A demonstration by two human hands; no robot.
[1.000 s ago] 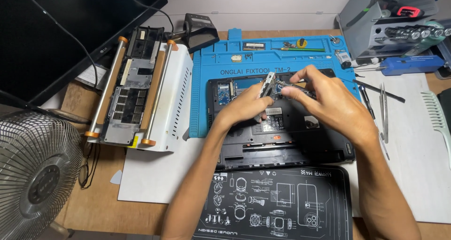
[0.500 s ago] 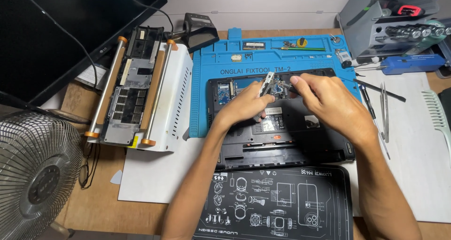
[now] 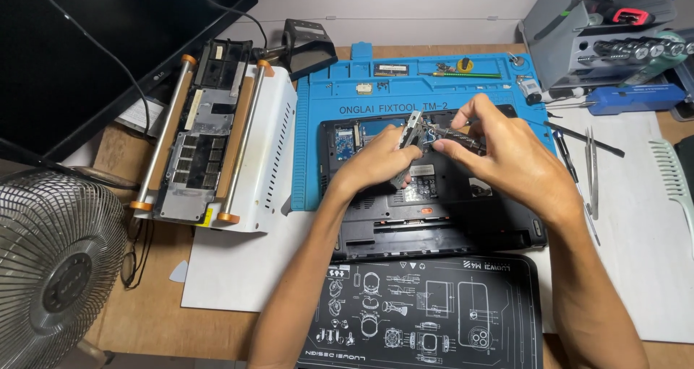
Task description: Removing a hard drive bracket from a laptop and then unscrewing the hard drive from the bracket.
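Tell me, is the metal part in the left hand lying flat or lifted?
Lifted: the left hand holds the metal part upright above the laptop.

Bright blue work mat (image 3: pixel 318 159) up top — black laptop base (image 3: pixel 441 224) on it, black mat (image 3: pixel 434 311) white-diagrammed — brown table (image 3: pixel 137 311).

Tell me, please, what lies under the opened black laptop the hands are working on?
The laptop rests on a blue repair mat, its near edge reaching a black printed mat. The left hand and right hand hold a small metal part, covering the laptop's middle.
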